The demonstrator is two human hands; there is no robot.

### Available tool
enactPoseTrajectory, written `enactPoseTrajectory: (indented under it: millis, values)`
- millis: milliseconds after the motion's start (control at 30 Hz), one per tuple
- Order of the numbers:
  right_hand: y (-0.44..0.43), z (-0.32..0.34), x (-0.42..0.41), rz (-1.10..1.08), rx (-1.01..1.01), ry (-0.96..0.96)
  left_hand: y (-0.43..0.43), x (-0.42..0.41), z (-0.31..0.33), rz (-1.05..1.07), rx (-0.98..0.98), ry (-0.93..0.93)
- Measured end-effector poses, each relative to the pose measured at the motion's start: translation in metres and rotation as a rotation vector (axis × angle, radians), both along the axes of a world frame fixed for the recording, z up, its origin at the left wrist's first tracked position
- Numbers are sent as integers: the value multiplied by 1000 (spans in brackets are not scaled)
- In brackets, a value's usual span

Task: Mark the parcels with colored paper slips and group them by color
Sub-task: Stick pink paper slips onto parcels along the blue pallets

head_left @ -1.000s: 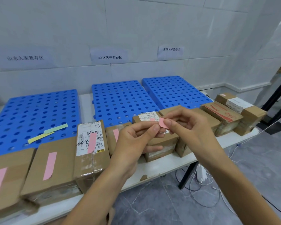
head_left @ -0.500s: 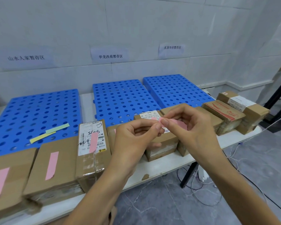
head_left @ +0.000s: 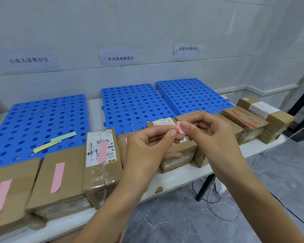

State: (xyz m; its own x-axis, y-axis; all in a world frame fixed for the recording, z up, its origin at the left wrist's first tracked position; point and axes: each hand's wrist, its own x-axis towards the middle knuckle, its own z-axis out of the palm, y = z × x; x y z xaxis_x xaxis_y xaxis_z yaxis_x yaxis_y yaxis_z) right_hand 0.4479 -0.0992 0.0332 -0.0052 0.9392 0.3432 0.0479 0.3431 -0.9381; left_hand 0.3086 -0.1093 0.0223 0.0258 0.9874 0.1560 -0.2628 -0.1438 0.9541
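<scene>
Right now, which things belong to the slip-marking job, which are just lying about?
Job: pink paper slip pinched by left hand and right hand; brown cardboard parcels; yellow and green paper slips; blue perforated plastic pallets.
Lying about: cardboard scrap at table edge; white block with cables underneath.

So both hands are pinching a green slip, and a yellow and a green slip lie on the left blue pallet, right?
Not quite. In the head view the slip pinched by the left hand and right hand is pink, not green. The yellow slip and green slip do lie on the left blue pallet.
</scene>
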Motion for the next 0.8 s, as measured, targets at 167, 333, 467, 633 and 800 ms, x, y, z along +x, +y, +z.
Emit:
enactPoseTrajectory:
  millis: [167, 333, 467, 633, 800]
  values:
    - [-3, 2, 0, 36, -21, 10, -3, -6, 3, -56, -7, 21]
    - [-7, 4, -4, 31, 8, -27, -3, -4, 3, 4, 18, 19]
    - [-9, 5, -6, 37, 1, -16, -5, 0, 5, 71, 35, 11]
    - [-8, 4, -6, 73, -52, 26, -5, 1, 3, 76, 23, 9]
    - [-5, 0, -2, 136, -166, 73, -5, -1, 3, 46, -5, 8]
